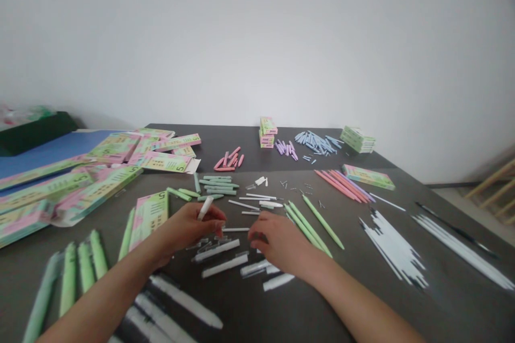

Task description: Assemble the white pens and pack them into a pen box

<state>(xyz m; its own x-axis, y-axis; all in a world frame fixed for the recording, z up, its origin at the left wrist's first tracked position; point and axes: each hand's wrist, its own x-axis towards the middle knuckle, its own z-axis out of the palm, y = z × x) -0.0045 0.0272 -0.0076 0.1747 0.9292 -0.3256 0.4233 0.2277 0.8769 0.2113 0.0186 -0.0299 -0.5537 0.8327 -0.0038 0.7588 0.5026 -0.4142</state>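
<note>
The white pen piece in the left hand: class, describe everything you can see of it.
The white pen piece is a short, slim tube, plastic by its look, plain and matte. The left hand pinches its lower end, so only the upper part shows, tilted up and to the right above the dark table. Nothing else touches it. The right hand is apart from it. Motion blur hides finer detail.

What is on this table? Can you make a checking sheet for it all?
Surface: dark table, crowded.
Job's things: white pen piece in left hand; white barrels and small clear parts under both hands.
Clutter: green pens, white refills, pink pens, pink caps, blue parts, flat pastel boxes.
Hands: left hand pinches the piece; right hand lies palm down on the parts, grip hidden.
Cables: nothing seen.
Surroundings: plain white wall, blue surface at left.
</note>
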